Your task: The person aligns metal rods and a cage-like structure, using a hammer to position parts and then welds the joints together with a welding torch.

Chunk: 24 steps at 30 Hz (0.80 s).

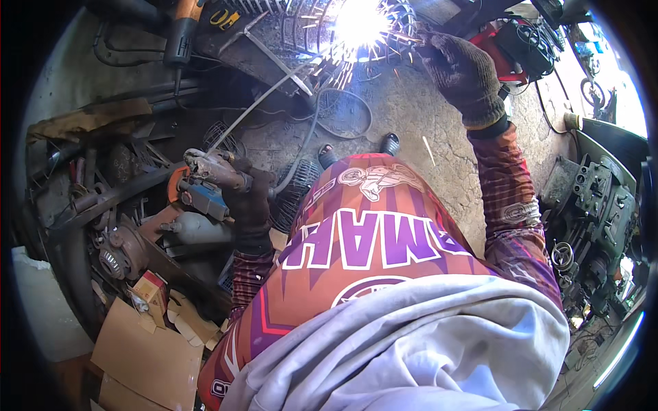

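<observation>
My left hand (pixel 250 205), in a dark glove, is wrapped round a worn electrode holder (pixel 218 170). A long, thin welding electrode (pixel 257 106) slants from the holder up and right to a blinding white arc (pixel 361 27), where sparks spray outward. The arc burns on a row of curved metal rings (pixel 301 27), a coil-like workpiece; glare hides the joint itself. My right hand (pixel 462 72), in a brown knit glove, has its fingers closed at the right end of the ringed metal workpiece, right of the arc.
A steel stand (pixel 277 58) lies below the workpiece. An angle grinder (pixel 202 198), a grey cylinder (pixel 202 228) and cardboard (pixel 147 346) are at left. A cable (pixel 308 140) loops over the concrete floor. At right are a red machine (pixel 500 51) and a lathe-like machine (pixel 589 219).
</observation>
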Each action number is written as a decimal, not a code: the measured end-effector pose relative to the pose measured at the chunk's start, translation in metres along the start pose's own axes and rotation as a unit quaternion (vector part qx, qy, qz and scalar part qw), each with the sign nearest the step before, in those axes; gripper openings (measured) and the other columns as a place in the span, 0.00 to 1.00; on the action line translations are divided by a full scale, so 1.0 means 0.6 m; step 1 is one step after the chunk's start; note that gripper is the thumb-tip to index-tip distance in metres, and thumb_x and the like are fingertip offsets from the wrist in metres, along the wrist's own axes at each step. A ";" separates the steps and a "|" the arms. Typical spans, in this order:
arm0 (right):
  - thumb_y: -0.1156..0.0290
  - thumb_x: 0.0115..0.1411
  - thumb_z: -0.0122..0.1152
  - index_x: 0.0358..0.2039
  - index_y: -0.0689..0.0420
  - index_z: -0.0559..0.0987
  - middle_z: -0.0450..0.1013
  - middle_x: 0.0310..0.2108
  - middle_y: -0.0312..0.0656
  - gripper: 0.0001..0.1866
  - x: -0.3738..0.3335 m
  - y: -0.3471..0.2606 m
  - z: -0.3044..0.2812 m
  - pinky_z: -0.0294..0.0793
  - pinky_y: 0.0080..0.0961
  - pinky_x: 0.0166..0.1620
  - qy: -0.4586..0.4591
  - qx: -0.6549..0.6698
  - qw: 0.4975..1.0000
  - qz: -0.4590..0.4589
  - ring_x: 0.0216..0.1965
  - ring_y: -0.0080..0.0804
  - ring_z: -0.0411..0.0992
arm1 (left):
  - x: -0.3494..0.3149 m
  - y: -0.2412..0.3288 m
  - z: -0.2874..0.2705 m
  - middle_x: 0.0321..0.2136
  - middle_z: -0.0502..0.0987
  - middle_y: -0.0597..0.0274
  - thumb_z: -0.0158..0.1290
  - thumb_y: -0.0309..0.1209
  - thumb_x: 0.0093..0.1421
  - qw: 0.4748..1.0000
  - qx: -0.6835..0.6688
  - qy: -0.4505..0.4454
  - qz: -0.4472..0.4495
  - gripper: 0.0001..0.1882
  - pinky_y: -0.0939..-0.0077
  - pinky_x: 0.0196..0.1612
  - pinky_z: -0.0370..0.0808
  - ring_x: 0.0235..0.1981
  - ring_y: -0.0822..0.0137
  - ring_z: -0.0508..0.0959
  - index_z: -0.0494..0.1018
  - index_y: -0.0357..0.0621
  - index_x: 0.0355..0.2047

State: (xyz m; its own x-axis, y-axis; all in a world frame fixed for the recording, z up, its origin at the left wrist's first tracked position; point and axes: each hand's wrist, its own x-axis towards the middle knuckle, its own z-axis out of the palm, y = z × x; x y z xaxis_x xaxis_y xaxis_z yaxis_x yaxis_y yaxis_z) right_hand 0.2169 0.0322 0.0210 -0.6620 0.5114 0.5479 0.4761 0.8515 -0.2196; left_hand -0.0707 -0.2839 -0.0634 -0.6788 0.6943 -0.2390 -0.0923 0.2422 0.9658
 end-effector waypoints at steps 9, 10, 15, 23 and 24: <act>0.70 0.53 0.74 0.41 0.55 0.82 0.81 0.34 0.42 0.15 -0.009 0.023 0.013 0.82 0.28 0.36 0.075 -0.029 0.995 -0.066 0.33 0.37 0.81 | -0.005 0.024 0.007 0.30 0.77 0.56 0.61 0.28 0.53 1.000 0.003 0.000 0.008 0.21 0.68 0.32 0.76 0.27 0.67 0.77 0.69 0.37 0.46; 0.70 0.53 0.74 0.41 0.56 0.82 0.81 0.35 0.42 0.15 -0.002 0.006 0.005 0.82 0.28 0.37 0.048 -0.041 0.996 -0.060 0.33 0.37 0.81 | -0.002 0.018 0.004 0.30 0.77 0.56 0.61 0.28 0.53 1.000 0.006 0.001 0.016 0.21 0.68 0.32 0.76 0.27 0.67 0.77 0.69 0.37 0.46; 0.73 0.55 0.71 0.41 0.60 0.81 0.80 0.37 0.43 0.13 -0.028 0.066 0.010 0.81 0.29 0.40 0.001 0.050 0.999 -0.017 0.37 0.36 0.80 | -0.002 0.007 -0.002 0.31 0.77 0.56 0.61 0.28 0.53 0.998 0.031 0.007 0.053 0.21 0.68 0.33 0.76 0.28 0.67 0.77 0.69 0.37 0.46; 0.74 0.60 0.64 0.39 0.61 0.81 0.79 0.35 0.42 0.08 -0.037 0.038 0.019 0.80 0.29 0.40 0.018 0.343 0.926 0.154 0.35 0.34 0.78 | 0.003 0.006 -0.006 0.33 0.77 0.56 0.62 0.29 0.53 0.999 0.009 0.011 0.050 0.21 0.68 0.34 0.76 0.29 0.67 0.77 0.70 0.37 0.46; 0.74 0.61 0.63 0.39 0.61 0.81 0.79 0.35 0.41 0.07 -0.040 0.036 0.021 0.80 0.29 0.40 0.020 0.373 0.911 0.172 0.35 0.34 0.78 | 0.003 0.004 -0.004 0.33 0.77 0.56 0.62 0.29 0.53 0.999 0.007 0.009 0.047 0.21 0.68 0.34 0.76 0.29 0.67 0.77 0.70 0.37 0.46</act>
State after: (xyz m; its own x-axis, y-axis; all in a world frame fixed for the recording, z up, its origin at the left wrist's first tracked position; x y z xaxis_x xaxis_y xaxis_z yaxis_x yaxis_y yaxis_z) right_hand 0.2358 0.0397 -0.0069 -0.5187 0.7709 0.3697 0.1145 0.4912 -0.8635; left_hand -0.0739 -0.2839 -0.0613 -0.6978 0.7016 -0.1443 -0.0172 0.1850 0.9826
